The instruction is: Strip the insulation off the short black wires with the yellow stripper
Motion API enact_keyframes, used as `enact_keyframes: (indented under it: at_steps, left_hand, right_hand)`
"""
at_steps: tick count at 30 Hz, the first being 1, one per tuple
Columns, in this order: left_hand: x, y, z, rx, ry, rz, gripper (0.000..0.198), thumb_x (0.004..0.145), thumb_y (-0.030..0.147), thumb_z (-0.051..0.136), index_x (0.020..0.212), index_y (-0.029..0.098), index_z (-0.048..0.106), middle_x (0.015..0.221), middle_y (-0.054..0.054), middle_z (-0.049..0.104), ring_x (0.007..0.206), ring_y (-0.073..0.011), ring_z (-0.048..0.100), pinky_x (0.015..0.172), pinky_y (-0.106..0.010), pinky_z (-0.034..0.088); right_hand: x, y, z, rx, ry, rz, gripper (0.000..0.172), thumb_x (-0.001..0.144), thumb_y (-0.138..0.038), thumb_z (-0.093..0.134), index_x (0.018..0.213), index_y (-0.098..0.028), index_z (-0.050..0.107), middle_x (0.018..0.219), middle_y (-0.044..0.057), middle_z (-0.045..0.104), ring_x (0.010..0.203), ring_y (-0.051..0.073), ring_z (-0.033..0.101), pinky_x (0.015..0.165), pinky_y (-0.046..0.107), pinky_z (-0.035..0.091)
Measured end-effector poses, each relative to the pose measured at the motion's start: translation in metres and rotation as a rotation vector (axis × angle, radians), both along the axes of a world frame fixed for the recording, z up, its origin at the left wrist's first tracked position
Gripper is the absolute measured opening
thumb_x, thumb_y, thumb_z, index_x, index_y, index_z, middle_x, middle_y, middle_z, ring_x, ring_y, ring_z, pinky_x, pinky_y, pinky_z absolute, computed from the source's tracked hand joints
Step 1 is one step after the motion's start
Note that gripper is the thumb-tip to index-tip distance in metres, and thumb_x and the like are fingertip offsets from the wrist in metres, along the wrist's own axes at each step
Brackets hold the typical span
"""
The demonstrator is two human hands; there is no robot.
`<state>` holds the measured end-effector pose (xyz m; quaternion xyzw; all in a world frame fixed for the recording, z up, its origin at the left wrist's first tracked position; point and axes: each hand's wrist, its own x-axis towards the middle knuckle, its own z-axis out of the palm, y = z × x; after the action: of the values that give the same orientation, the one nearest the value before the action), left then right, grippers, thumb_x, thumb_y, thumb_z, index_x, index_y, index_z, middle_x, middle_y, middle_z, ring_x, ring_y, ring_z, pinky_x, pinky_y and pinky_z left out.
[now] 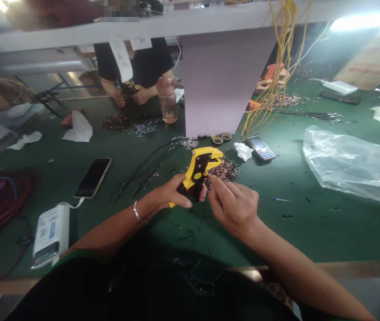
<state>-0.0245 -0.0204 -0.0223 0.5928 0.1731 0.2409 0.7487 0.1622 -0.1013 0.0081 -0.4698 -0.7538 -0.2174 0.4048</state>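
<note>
My left hand (175, 192) is wrapped round the handles of a yellow and black wire stripper (198, 169), whose head tilts up and to the right. Close against the tool's right side, my right hand (235, 204) has its thumb and fingers pinched together; whatever is between them is too small or hidden to make out. Behind the fingers lies a heap of short copper-coloured pieces (226, 170). Long thin black wires (148, 162) stretch across the green table to the left of the tool, near a small pile of pale-tipped bits (190, 142).
A smartphone (92, 177) is cabled to a white power bank (51, 234) on the left, beside coiled red cables (1, 203). A keypad phone (261, 148), tape rolls (217, 141) and a clear plastic bag (350, 162) lie rightward. Yellow wires (281, 49) hang down. A co-worker (136, 67) sits opposite.
</note>
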Motion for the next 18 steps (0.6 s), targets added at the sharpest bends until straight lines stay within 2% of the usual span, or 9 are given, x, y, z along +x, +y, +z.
enact_keyframes:
  at_steps: [5,9,14,18]
  left_hand:
    - [-0.001,0.001,0.002,-0.07,-0.04,0.022,0.058,0.057,0.019,0.078,0.114,0.017,0.065,0.085,-0.006,0.067,0.086,-0.0236,0.063,0.083,-0.038,0.049]
    - [-0.001,0.0,0.004,-0.117,-0.054,0.022,0.065,0.056,0.016,0.076,0.12,0.017,0.061,0.083,-0.004,0.066,0.084,-0.0218,0.063,0.079,-0.035,0.048]
    - [-0.001,0.0,0.002,-0.12,-0.042,0.024,0.063,0.055,0.016,0.078,0.117,0.018,0.062,0.08,-0.003,0.063,0.083,-0.0213,0.061,0.076,-0.034,0.046]
    - [0.001,0.0,0.002,-0.061,-0.042,-0.005,0.057,0.058,0.019,0.08,0.113,0.016,0.065,0.082,-0.004,0.065,0.085,-0.0214,0.061,0.08,-0.035,0.046]
  right_hand:
    - [0.0,0.0,0.001,0.01,0.009,0.059,0.015,0.092,-0.011,0.055,0.097,-0.014,0.069,0.056,0.0,0.066,0.047,0.012,0.057,0.047,0.029,0.043]
    - [0.005,0.001,-0.001,-0.001,0.027,-0.007,0.016,0.092,-0.012,0.055,0.095,-0.017,0.069,0.055,-0.001,0.065,0.047,0.012,0.058,0.048,0.028,0.044]
    - [0.01,0.004,-0.003,-0.016,0.066,-0.028,0.016,0.091,-0.011,0.054,0.096,-0.015,0.068,0.055,0.001,0.066,0.046,0.013,0.058,0.046,0.029,0.043]
    - [0.007,0.005,-0.003,-0.009,0.05,-0.032,0.015,0.092,-0.011,0.054,0.097,-0.013,0.068,0.054,0.001,0.066,0.046,0.013,0.059,0.046,0.029,0.043]
